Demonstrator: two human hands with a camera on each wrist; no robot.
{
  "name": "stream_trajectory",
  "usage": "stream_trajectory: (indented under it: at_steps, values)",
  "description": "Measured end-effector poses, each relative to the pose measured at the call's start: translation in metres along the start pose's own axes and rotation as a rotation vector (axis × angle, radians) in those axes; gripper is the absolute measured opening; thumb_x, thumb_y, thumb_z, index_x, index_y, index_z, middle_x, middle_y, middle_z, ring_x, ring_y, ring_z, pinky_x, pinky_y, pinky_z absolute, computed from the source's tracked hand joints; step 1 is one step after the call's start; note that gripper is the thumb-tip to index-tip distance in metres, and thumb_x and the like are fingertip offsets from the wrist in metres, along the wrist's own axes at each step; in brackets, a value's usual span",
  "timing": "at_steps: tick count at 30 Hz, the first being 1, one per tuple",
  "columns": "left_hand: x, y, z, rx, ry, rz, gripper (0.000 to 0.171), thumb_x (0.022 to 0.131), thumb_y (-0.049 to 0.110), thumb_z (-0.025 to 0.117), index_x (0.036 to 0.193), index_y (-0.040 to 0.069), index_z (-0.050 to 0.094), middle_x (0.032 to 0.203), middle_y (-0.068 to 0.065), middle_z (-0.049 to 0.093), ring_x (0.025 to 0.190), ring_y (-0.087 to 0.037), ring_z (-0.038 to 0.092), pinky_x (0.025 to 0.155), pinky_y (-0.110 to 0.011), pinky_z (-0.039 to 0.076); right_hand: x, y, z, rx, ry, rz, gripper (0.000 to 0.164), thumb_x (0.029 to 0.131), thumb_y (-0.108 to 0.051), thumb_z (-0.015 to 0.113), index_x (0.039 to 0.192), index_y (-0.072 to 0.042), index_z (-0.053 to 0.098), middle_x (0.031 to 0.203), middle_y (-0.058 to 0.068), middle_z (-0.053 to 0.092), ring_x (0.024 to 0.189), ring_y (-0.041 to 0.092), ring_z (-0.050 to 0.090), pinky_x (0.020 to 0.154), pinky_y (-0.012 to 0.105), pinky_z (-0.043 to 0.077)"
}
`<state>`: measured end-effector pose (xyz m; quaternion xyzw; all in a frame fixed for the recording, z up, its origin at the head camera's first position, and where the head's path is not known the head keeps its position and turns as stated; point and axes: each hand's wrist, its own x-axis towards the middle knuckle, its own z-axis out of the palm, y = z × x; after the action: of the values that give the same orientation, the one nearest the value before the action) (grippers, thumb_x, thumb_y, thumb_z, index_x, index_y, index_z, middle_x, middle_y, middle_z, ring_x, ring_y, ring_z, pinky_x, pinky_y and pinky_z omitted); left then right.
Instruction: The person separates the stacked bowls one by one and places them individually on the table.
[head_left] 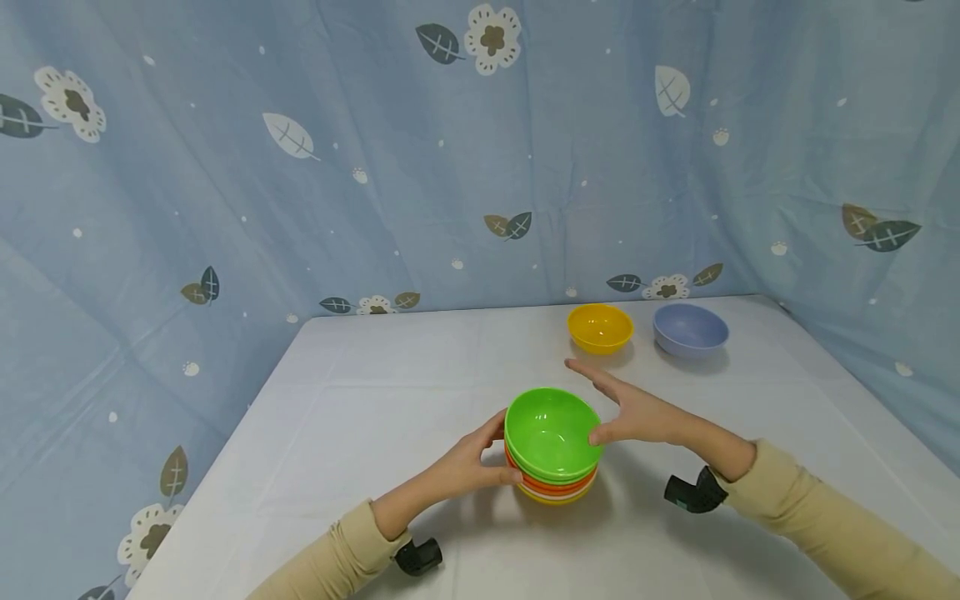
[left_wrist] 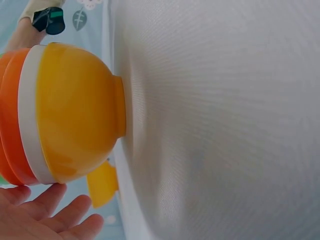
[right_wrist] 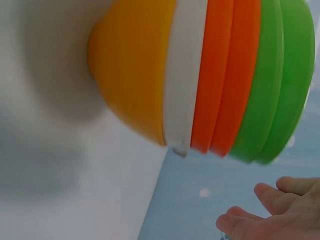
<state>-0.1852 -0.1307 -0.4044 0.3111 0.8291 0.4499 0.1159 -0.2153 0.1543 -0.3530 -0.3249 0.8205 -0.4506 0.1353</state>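
Note:
A stack of nested bowls stands in front of me on the white cloth: two green bowls (head_left: 553,429) on top, two orange bowls (right_wrist: 215,75) below, then a white bowl (right_wrist: 184,75) and a yellow bowl (left_wrist: 77,112) at the bottom. My left hand (head_left: 461,467) is at the stack's left side, fingers spread, fingertips right at the rims in the left wrist view. Its thumb lies along the front. On the right, my right hand (head_left: 637,412) has its fingers extended and apart from the bowls; its thumb overlaps the top green rim in the head view.
Behind the stack, a small yellow bowl (head_left: 600,329) sits toward the back edge of the table (head_left: 390,367). To its right is a periwinkle-blue bowl (head_left: 690,331). A blue patterned curtain (head_left: 420,167) hangs behind and along the sides.

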Motion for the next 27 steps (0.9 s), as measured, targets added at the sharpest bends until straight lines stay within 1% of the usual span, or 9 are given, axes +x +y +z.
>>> stream_trajectory:
  at_steps: [5,9,12,16,22,27]
  values:
    - [0.0,0.0,0.0,-0.001,-0.002,-0.002,0.081,0.081,0.044,0.066,0.145,0.034,0.018,0.138,0.008,0.043,0.123,-0.015,0.043,0.1,-0.049,0.035,-0.003,0.001,0.009,0.016,-0.031,-0.031,0.101,0.071,-0.036,0.077,0.147,-0.012,0.017,0.152,0.015,0.014,0.133,0.048,0.014,0.098,0.069,0.019]
    - [0.0,0.0,0.0,0.004,-0.001,-0.003,0.08,0.081,0.044,0.065,0.145,0.034,0.017,0.138,0.008,0.043,0.123,-0.015,0.043,0.1,-0.048,0.035,-0.003,0.001,0.015,0.048,-0.057,-0.038,0.104,0.069,-0.031,0.08,0.147,-0.008,0.015,0.151,0.017,0.016,0.135,0.045,0.013,0.099,0.068,0.018]
    - [0.0,0.0,0.0,0.002,-0.001,-0.006,0.081,0.081,0.044,0.065,0.145,0.034,0.017,0.137,0.008,0.043,0.123,-0.015,0.043,0.1,-0.048,0.034,-0.003,0.002,0.018,0.081,-0.086,-0.044,0.108,0.067,-0.035,0.08,0.147,-0.006,0.012,0.15,0.019,0.014,0.135,0.044,0.014,0.1,0.066,0.019]
    - [0.0,0.0,0.0,-0.001,-0.001,-0.01,0.081,0.081,0.044,0.065,0.145,0.035,0.017,0.137,0.009,0.043,0.123,-0.014,0.043,0.1,-0.048,0.035,-0.003,0.005,0.021,0.111,-0.108,-0.051,0.115,0.065,-0.04,0.081,0.147,-0.006,0.008,0.15,0.022,0.011,0.134,0.044,0.016,0.1,0.064,0.023]
    - [0.0,0.0,0.0,-0.004,-0.002,-0.012,0.079,0.081,0.044,0.065,0.144,0.037,0.017,0.137,0.01,0.043,0.123,-0.014,0.042,0.1,-0.046,0.034,-0.003,0.007,0.023,0.142,-0.122,-0.069,0.12,0.062,-0.038,0.083,0.147,-0.005,0.004,0.149,0.023,0.008,0.132,0.044,0.02,0.1,0.061,0.028]
    - [0.0,-0.001,0.001,-0.009,-0.001,-0.006,0.079,0.081,0.043,0.066,0.143,0.039,0.017,0.136,0.011,0.044,0.123,-0.013,0.043,0.1,-0.047,0.034,-0.003,0.005,0.023,0.132,-0.119,-0.068,0.121,0.06,-0.034,0.085,0.146,-0.003,0.006,0.149,0.024,0.006,0.132,0.044,0.018,0.099,0.061,0.028]
